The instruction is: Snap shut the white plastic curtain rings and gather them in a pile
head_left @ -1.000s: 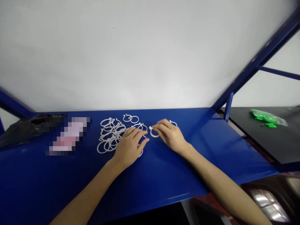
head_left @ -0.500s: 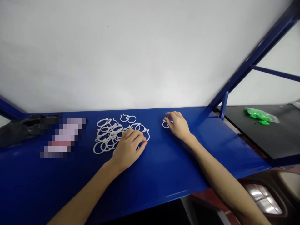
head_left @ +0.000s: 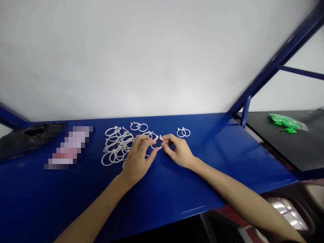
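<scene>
White plastic makes up the open ring (head_left: 153,147) at the middle of the scene, held up between both hands just over the right edge of a heap. The right hand (head_left: 180,152) has its fingers drawn narrow, thumb and forefinger pinching the ring's right side. The left hand (head_left: 136,160) is curved round the left side, with thumb and forefinger on the ring and the rest of the hand covering part of the heap (head_left: 116,150) of similar rings. Those lie tangled and overlapping, with small knobs at their ends. Two more rings (head_left: 143,127) overlap at the back of the heap, and another linked-looking pair (head_left: 186,132) lies well apart, beyond the right hand.

Any print on the pale pink and lilac packet (head_left: 72,145) at left is hidden by coarse pixel blocks. Beside it a crumpled black plastic bag (head_left: 27,138) lies near the back corner.

Everything here sits on a glossy blue tabletop (head_left: 187,185) with a worn, shiny front edge, set against a plain off-white wall (head_left: 157,60) bearing one small mark. Blue metal bars (head_left: 278,62) slope up on the right. Past them, a black table (head_left: 268,145) carries a clear bag of bright green pieces (head_left: 287,121). Below, a dark brown seat (head_left: 310,202) catches light.
</scene>
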Motion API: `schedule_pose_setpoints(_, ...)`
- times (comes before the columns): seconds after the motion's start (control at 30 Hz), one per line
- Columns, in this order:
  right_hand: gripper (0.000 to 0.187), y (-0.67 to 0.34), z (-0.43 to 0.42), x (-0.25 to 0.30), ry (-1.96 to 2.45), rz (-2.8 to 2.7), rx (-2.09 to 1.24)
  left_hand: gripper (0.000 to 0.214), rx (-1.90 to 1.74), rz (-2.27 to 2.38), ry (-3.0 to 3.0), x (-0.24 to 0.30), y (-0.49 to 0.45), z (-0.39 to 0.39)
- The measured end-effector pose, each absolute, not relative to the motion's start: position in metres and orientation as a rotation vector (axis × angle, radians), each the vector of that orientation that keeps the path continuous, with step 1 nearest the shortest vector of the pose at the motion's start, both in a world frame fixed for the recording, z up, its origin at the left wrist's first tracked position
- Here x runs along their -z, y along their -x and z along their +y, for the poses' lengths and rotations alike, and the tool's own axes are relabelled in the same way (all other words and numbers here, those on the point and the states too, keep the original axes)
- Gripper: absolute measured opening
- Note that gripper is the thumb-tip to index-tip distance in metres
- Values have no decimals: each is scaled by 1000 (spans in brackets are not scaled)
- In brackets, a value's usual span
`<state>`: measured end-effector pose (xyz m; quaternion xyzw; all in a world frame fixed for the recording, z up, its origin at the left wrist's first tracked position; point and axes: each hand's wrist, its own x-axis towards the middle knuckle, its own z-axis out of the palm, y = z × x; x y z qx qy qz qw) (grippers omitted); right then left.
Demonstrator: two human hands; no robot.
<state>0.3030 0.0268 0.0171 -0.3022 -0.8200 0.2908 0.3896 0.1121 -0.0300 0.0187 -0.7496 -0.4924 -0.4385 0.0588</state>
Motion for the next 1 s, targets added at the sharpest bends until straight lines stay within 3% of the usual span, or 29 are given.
schedule_pose_setpoints(0.17, 18, -308, 27, -23, 577, -2299, -430, 10, 1425, -1725, 2315, -20, -110, -28)
schedule_pose_setpoints(0.43, 25, -308, 19, -25, 512, -2453, -105, 14, 1492, -1669, 2378, -17, -113, -35)
schedule_pose_setpoints(0.67, 26, -307, 23, -20, 490, -2553, 9, 17, 1382, -1624, 2461, -10, -109, -31)
schedule_pose_setpoints(0.8, 20, -311, 38, -25, 674, -2592, 52, 18, 1105, -1637, 2440, -10, -105, -23)
schedule_pose_setpoints(1.0, 31, -343, 71, -37, 1271, -2391, 130, 29, 856, -1735, 2282, 2, -96, -15)
